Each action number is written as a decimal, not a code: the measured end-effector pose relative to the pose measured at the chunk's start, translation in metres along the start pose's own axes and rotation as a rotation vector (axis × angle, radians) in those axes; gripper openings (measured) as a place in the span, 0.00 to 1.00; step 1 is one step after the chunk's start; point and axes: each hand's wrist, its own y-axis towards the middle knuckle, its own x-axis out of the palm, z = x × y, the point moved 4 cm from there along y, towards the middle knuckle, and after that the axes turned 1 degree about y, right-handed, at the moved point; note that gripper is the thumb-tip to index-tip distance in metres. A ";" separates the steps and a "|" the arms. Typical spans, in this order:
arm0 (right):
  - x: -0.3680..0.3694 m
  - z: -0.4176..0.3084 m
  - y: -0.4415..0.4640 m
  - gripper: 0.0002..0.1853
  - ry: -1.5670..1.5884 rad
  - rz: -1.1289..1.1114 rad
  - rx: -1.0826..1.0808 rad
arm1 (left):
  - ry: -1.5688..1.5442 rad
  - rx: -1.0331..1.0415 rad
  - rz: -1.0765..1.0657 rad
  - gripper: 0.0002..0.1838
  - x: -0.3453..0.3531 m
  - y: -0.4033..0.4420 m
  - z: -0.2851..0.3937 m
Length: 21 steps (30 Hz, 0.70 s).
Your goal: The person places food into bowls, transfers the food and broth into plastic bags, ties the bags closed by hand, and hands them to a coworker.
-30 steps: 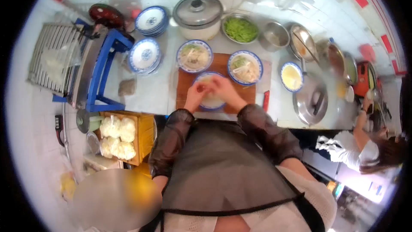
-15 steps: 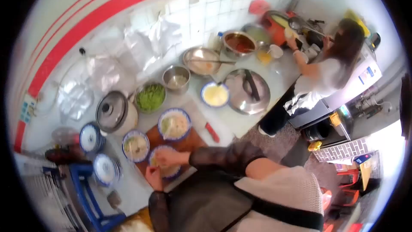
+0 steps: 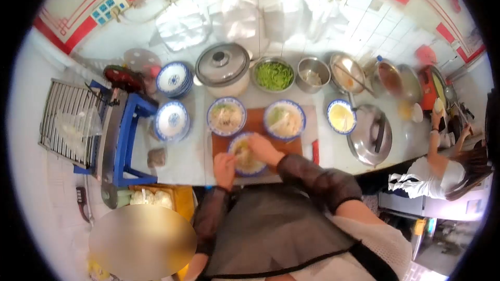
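Over the nearest blue-rimmed bowl (image 3: pixel 249 168), which holds pale food, my right hand (image 3: pixel 264 149) dips in with its fingers bent together; whatever they pinch is hidden. At that bowl's left rim is my left hand (image 3: pixel 224 169), its fingers curled closed, with nothing in them that I can make out. Two more filled bowls, a left one (image 3: pixel 226 116) and a right one (image 3: pixel 285 119), stand just behind, with green bits on pale food. Under the right one lies a brown cutting board (image 3: pixel 255 116). A steel bowl of chopped greens (image 3: pixel 274 75) is farther back.
Stacked patterned bowls (image 3: pixel 173 79) and a second stack (image 3: pixel 172 120) stand left, near a blue frame (image 3: pixel 125 140). Behind are a lidded pot (image 3: pixel 223 67) and a steel pot (image 3: pixel 313 75). To the right are a yellow-filled bowl (image 3: pixel 341 116), a large lid (image 3: pixel 371 138) and another person (image 3: pixel 435 174).
My view has turned to the left and levelled, so the counter now runs across the picture. Both hands are still at the same bowl. The other person now appears farther right.
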 end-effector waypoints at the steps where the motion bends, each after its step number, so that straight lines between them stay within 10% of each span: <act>1: -0.012 -0.001 0.002 0.08 -0.005 -0.039 -0.042 | 0.109 -0.206 -0.032 0.09 -0.007 -0.010 -0.013; 3: -0.052 -0.004 0.007 0.08 -0.013 -0.075 -0.082 | -0.209 -0.636 -0.085 0.19 0.021 -0.065 -0.112; 6: -0.121 0.053 0.027 0.06 0.191 -0.017 0.305 | -0.904 -1.192 -0.281 0.21 0.026 -0.047 -0.038; 9: -0.201 0.148 0.075 0.12 -0.058 0.333 -0.006 | -0.822 -1.127 -0.290 0.20 0.049 -0.046 -0.057; 15: -0.345 0.220 0.187 0.14 -1.076 0.255 -0.397 | -0.792 -1.149 -0.102 0.22 0.080 -0.035 -0.071; 21: -0.354 0.218 0.194 0.08 -0.891 0.138 -0.709 | 0.018 -0.807 0.137 0.19 0.021 -0.007 0.012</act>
